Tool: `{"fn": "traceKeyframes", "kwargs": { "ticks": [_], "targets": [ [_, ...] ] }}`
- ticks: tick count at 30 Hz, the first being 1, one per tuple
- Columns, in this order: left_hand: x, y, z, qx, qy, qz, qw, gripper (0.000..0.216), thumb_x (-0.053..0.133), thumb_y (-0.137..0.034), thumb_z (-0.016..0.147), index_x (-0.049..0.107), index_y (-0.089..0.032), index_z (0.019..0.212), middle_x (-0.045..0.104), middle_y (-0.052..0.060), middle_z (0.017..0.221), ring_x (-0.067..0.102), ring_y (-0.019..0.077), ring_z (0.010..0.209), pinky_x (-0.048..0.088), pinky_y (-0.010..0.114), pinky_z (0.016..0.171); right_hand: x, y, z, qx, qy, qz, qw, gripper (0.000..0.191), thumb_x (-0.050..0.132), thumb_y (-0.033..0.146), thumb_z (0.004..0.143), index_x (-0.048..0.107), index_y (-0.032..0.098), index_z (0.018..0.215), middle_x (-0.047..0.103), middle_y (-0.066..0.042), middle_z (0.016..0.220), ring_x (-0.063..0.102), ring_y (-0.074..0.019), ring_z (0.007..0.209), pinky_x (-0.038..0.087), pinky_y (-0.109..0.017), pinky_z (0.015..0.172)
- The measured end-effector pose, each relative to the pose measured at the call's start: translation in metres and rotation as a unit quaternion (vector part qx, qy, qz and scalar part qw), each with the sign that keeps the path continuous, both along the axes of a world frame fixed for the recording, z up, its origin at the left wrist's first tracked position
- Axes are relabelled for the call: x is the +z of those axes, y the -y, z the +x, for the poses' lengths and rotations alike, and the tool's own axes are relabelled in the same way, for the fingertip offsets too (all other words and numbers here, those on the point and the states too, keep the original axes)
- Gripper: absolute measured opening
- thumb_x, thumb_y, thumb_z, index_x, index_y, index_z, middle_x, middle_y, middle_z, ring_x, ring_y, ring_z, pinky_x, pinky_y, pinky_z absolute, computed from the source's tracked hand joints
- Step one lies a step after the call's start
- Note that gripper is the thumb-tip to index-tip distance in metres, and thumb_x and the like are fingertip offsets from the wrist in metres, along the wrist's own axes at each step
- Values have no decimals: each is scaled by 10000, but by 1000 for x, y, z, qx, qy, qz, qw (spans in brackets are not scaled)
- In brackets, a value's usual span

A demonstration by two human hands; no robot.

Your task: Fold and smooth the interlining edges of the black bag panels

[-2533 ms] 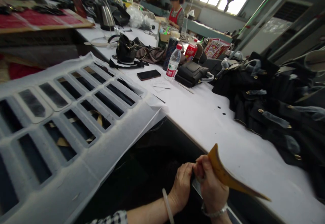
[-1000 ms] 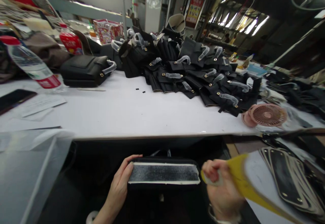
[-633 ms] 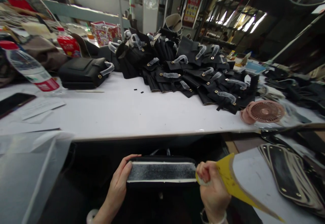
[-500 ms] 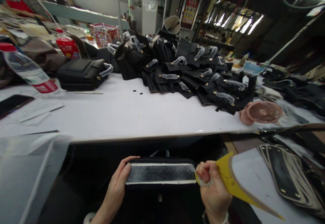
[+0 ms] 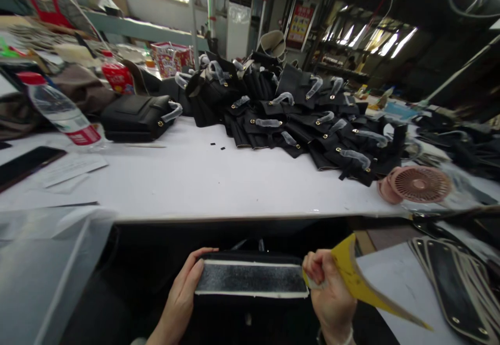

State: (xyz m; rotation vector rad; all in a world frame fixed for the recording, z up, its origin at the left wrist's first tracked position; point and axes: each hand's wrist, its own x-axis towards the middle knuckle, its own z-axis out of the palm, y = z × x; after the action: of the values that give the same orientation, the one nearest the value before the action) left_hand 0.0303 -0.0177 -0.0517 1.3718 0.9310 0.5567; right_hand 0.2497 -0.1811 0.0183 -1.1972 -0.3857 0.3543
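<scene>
A black bag (image 5: 253, 277) is below the table edge, with a long dark panel, whitish speckled and edged in white, facing up. My left hand (image 5: 182, 293) is closed on its left end, thumb along the panel's edge. At the right end, my right hand (image 5: 332, 287) is closed round a yellow sheet (image 5: 367, 282) that curves out to the right. One tip of the yellow sheet shows by the panel's right edge; whether it touches cannot be made out. The bag's lower side is lost in shadow.
On the white table (image 5: 187, 178) are a heap of black bags (image 5: 289, 110), one separate black bag (image 5: 135, 118), a water bottle (image 5: 62, 110), a phone (image 5: 31, 165) and a pink fan (image 5: 417, 184). Stacked pieces with gold eyelets (image 5: 449, 282) lie at right. A person (image 5: 58, 9) is at far left.
The view has shifted slightly, so the table and its things appear a little further right and lower. Both hands keep their hold; the bag's panel sits a little lower in view.
</scene>
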Motion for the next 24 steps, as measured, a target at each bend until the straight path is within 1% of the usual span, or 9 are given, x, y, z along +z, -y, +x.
{"fn": "traceKeyframes", "kwargs": {
  "ticks": [3, 6, 10, 12, 15, 17, 19, 21, 24],
  "targets": [
    [0, 0, -1, 4, -2, -6, 1000, 451, 439, -575, 931, 639, -231, 1144, 702, 36, 1192, 611, 271, 1138, 470, 316, 927, 3, -5, 5, 20, 1, -3, 1000, 379, 568, 394, 947, 498, 198, 629, 296, 52, 544, 320, -104, 493, 261, -278, 479],
    [0, 1, -1, -5, 4, -18, 1000, 441, 436, -567, 939, 627, -238, 1161, 692, 32, 1214, 618, 261, 1127, 468, 312, 935, 4, -9, 11, 6, 12, 5, 1000, 408, 565, 438, 947, 484, 200, 626, 278, 57, 554, 316, -100, 501, 273, -276, 500],
    [2, 1, 0, 5, 3, -15, 1000, 454, 445, -584, 926, 627, -227, 1140, 696, 45, 1196, 612, 269, 1128, 477, 316, 926, 0, -11, 15, 17, 0, -17, 1000, 386, 622, 386, 920, 475, 196, 617, 295, 58, 536, 317, -95, 488, 234, -265, 472],
    [2, 0, 0, 1, -6, -14, 1000, 455, 446, -586, 926, 627, -227, 1141, 699, 44, 1187, 607, 273, 1139, 473, 321, 937, 0, -9, 14, 24, 3, -18, 1000, 362, 616, 395, 921, 494, 198, 642, 307, 57, 546, 327, -98, 497, 260, -267, 488],
    [0, 0, -1, -10, -4, -19, 1000, 453, 435, -578, 937, 615, -231, 1164, 694, 42, 1204, 603, 276, 1152, 463, 332, 955, 0, -8, 12, 26, 17, -19, 999, 419, 593, 445, 933, 476, 196, 617, 303, 54, 556, 331, -99, 511, 288, -273, 514],
    [-1, -1, -1, -10, 2, -22, 1000, 448, 439, -574, 938, 614, -229, 1165, 693, 43, 1205, 604, 278, 1150, 466, 333, 944, -2, -9, 12, 32, 14, -34, 999, 440, 620, 443, 918, 465, 191, 592, 301, 54, 545, 317, -91, 497, 262, -266, 494],
    [-1, -1, 0, -4, 2, -27, 1000, 445, 445, -574, 936, 624, -229, 1154, 697, 40, 1195, 609, 278, 1142, 475, 325, 918, -5, -10, 12, 39, 5, -49, 998, 406, 636, 430, 906, 492, 191, 611, 308, 54, 541, 319, -88, 489, 248, -258, 478],
    [1, 0, 1, 3, 7, -32, 999, 441, 458, -576, 930, 640, -228, 1131, 707, 37, 1171, 621, 275, 1116, 481, 318, 901, -6, -10, 13, 41, -2, -58, 997, 388, 626, 456, 903, 523, 194, 637, 312, 54, 539, 332, -87, 493, 277, -253, 488],
    [7, 3, 1, 2, 36, -56, 998, 427, 461, -553, 938, 654, -223, 1128, 717, 41, 1149, 633, 261, 1076, 481, 315, 895, -2, -9, 13, 68, -23, -83, 994, 382, 671, 479, 863, 572, 187, 638, 334, 48, 522, 356, -80, 485, 301, -240, 482]
  ]
}}
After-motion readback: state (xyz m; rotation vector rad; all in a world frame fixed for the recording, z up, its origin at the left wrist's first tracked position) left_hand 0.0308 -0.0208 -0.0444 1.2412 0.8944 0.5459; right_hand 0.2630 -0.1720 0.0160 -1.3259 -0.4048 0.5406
